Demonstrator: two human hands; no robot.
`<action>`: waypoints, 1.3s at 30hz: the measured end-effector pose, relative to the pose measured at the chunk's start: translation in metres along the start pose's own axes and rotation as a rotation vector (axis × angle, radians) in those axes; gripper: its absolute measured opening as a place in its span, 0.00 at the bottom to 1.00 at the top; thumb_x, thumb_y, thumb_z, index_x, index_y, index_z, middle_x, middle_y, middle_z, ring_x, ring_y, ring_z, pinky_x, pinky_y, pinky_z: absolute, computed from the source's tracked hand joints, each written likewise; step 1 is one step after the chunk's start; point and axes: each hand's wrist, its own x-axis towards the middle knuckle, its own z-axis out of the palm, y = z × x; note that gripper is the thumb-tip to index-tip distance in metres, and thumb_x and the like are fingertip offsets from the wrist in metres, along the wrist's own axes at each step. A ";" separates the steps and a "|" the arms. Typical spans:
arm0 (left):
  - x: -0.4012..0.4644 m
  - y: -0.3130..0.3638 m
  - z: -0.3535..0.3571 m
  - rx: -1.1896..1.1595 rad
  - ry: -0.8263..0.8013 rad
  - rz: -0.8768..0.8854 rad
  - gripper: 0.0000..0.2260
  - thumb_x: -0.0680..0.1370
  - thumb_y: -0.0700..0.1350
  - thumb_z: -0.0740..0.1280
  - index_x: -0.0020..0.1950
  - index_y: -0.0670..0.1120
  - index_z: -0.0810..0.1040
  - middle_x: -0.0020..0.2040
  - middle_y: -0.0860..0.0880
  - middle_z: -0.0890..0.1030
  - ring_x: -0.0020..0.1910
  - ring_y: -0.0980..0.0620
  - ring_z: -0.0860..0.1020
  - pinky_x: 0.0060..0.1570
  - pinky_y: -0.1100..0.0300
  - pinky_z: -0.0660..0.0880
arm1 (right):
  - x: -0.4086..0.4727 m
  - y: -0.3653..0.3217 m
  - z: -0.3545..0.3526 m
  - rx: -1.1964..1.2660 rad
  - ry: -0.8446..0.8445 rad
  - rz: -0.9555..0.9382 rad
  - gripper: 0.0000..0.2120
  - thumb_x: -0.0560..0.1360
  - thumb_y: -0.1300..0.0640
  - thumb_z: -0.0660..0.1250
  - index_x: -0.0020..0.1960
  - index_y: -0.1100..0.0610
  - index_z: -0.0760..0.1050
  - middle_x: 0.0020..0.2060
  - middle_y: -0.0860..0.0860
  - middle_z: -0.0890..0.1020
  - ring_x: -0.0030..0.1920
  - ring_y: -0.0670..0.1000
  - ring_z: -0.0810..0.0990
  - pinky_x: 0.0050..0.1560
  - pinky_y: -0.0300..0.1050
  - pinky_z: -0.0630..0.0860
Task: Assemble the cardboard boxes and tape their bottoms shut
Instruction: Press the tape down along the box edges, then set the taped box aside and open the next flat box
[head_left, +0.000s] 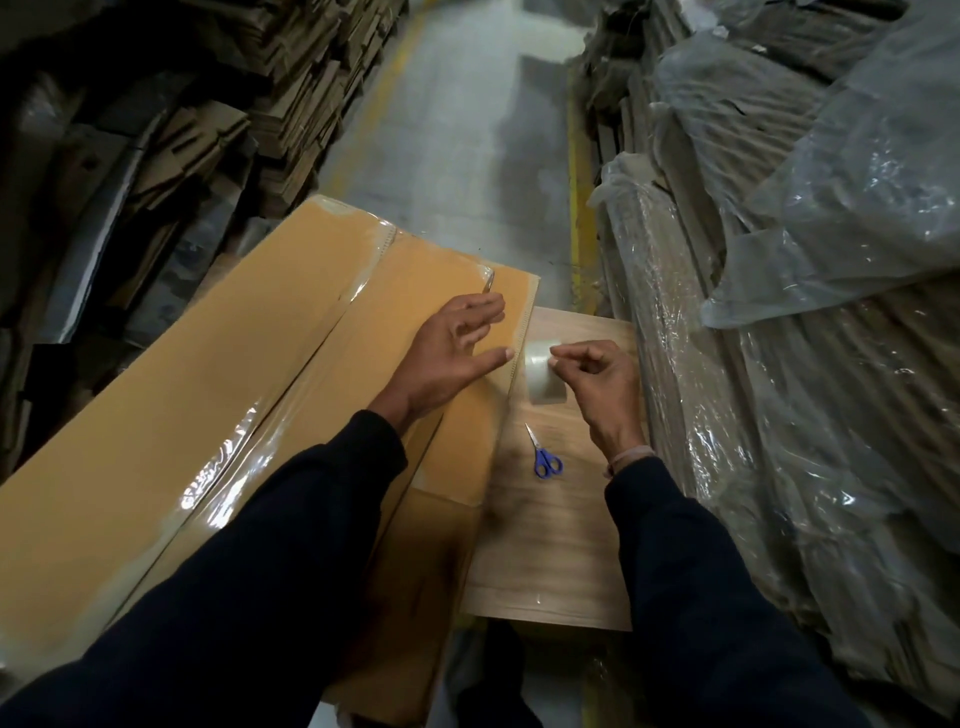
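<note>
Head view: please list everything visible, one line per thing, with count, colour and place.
cardboard box: one, tan, lying long across the left and centre, its seam under clear tape
piece of tape: one, clear, at the box's right edge above the board
scissors: one pair, blue handles, lying on the board
wooden board: one, pale wood grain, right of the box
flat cardboard stacks: several, brown, upper left
plastic-wrapped stacks: several, clear wrap over brown, right side
floor: grey with yellow lines, top centre
left hand: fingers spread flat on the box
right hand: pinching the tape
</note>
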 end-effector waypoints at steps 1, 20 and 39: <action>0.004 -0.001 0.000 0.016 0.012 0.004 0.27 0.77 0.37 0.77 0.75 0.38 0.75 0.74 0.49 0.75 0.71 0.54 0.77 0.75 0.49 0.71 | 0.007 0.013 -0.003 -0.092 0.026 0.009 0.05 0.72 0.64 0.80 0.47 0.60 0.86 0.47 0.52 0.86 0.48 0.50 0.86 0.53 0.40 0.82; 0.015 -0.016 0.001 0.099 0.044 0.102 0.16 0.79 0.37 0.74 0.67 0.38 0.82 0.67 0.45 0.80 0.66 0.51 0.81 0.71 0.52 0.76 | -0.007 0.128 -0.005 -0.740 -0.124 0.241 0.20 0.73 0.77 0.67 0.55 0.59 0.88 0.61 0.57 0.81 0.60 0.56 0.82 0.60 0.38 0.75; -0.027 -0.022 -0.114 0.325 0.132 0.030 0.16 0.81 0.41 0.70 0.70 0.46 0.79 0.70 0.48 0.76 0.70 0.53 0.75 0.74 0.53 0.72 | -0.102 -0.066 0.174 -0.218 -0.287 0.043 0.37 0.87 0.46 0.60 0.86 0.46 0.41 0.86 0.46 0.40 0.85 0.50 0.46 0.82 0.46 0.53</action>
